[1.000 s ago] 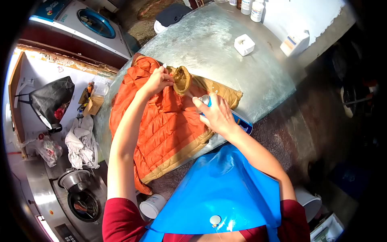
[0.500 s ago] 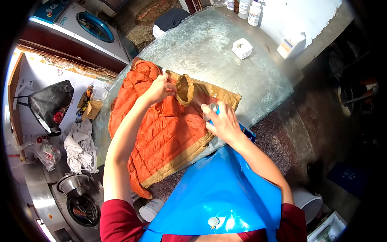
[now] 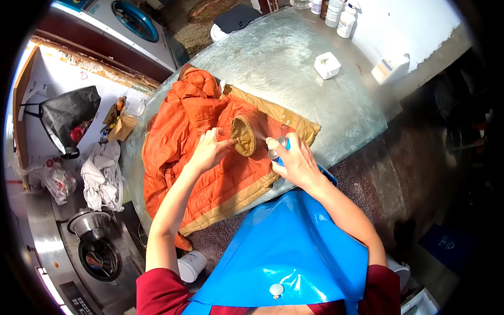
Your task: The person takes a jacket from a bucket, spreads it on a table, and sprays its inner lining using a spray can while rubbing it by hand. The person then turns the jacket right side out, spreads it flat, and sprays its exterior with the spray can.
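Observation:
An orange quilted jacket [image 3: 184, 123] with tan edging lies on the metal-topped table [image 3: 273, 58]. Its tan-lined cuff [image 3: 243, 136] stands up with the opening showing. My left hand [image 3: 211, 149] is at the left side of this cuff, thumb and finger pinching the sleeve fabric. To the right of the cuff, my right hand [image 3: 298, 161] is wrapped round a blue spray can [image 3: 279, 148], index finger on its top. A faint mist shows between the can's nozzle and the cuff.
A white square container [image 3: 327, 65] sits on the table's far part. White bottles [image 3: 346, 22] and a white jug [image 3: 390, 69] stand at the back right. Left are a black bag [image 3: 69, 118], white cloth [image 3: 102, 177] and metal pot [image 3: 90, 224]. A white bucket [image 3: 192, 265] is below.
My left hand has moved down toward me along the sleeve, and the cuff has shifted down and turned toward the can. The can and my right hand have moved slightly right and down.

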The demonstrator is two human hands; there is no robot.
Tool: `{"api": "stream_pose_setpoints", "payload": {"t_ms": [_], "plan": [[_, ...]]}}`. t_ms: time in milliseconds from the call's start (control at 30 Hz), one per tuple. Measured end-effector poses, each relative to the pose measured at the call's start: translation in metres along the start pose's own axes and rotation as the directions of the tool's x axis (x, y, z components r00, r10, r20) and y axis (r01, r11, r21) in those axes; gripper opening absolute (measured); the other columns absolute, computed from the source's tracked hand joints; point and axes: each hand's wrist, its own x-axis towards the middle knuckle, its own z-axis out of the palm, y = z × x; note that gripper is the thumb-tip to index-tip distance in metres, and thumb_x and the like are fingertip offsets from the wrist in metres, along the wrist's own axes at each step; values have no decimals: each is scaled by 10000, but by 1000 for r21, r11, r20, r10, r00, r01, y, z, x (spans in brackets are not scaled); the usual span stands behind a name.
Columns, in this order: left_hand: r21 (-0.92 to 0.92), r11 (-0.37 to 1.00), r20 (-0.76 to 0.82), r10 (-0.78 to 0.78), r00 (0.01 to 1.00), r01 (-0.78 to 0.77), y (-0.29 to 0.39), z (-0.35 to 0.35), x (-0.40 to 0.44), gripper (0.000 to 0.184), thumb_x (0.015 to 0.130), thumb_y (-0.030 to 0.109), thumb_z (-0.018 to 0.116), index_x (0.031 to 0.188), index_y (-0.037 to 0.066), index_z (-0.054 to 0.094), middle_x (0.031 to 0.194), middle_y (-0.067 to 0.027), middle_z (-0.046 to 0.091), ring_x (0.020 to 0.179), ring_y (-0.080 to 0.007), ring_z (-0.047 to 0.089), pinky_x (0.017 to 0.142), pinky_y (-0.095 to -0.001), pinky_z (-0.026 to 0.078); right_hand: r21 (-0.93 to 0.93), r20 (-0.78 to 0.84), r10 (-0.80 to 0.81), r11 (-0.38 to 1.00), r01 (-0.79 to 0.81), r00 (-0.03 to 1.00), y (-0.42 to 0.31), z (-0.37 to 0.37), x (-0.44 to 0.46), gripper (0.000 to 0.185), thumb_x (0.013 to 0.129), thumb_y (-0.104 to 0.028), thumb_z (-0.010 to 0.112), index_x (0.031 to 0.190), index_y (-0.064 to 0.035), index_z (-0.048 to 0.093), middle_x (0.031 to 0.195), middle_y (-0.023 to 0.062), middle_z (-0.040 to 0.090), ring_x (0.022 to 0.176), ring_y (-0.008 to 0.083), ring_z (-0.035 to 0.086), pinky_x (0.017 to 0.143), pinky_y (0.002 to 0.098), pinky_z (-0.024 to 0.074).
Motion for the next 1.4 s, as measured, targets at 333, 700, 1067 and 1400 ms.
{"api": "stream_pose_setpoints", "payload": {"t_ms": [333, 700, 1067, 1400], "plan": [[9, 995, -9, -102, 995, 102, 11, 20, -29, 377, 832, 131, 634, 1198, 220, 629, 1243, -199, 456, 1068, -333, 477, 835, -407, 397, -39, 88, -89, 995, 92, 992, -17, -12, 24, 620, 713, -173, 739, 1280, -203, 487, 994, 179, 441, 905, 385, 531, 753, 471, 474], [6, 987, 27, -164, 986, 164, 6, 30, -47, 401, 806, 143, 655, 1197, 227, 627, 1271, -199, 444, 1085, -339, 481, 849, -412, 402, -15, 223, -124, 991, 130, 967, -26, -10, 2, 579, 713, -145, 722, 1249, -190, 510, 973, 175, 446, 876, 377, 541, 717, 467, 480], [29, 975, 46, -222, 974, 221, -14, 52, -67, 422, 825, 120, 595, 1230, 238, 608, 1260, -203, 449, 1103, -344, 475, 867, -434, 395, 57, 186, -87, 995, 78, 979, -38, 4, 3, 613, 720, -161, 722, 1281, -208, 480, 963, 199, 448, 848, 405, 545, 736, 483, 484], [-820, 403, -3, -713, 701, 407, 23, 62, -23, 244, 856, 173, 670, 988, -32, 655, 910, -90, 624, 837, -154, 581, 755, -288, 459, -12, 94, 17, 1000, -16, 995, -27, 1, 2, 619, 730, -151, 718, 1289, -211, 459, 1013, 223, 464, 865, 424, 560, 738, 486, 491]]}}
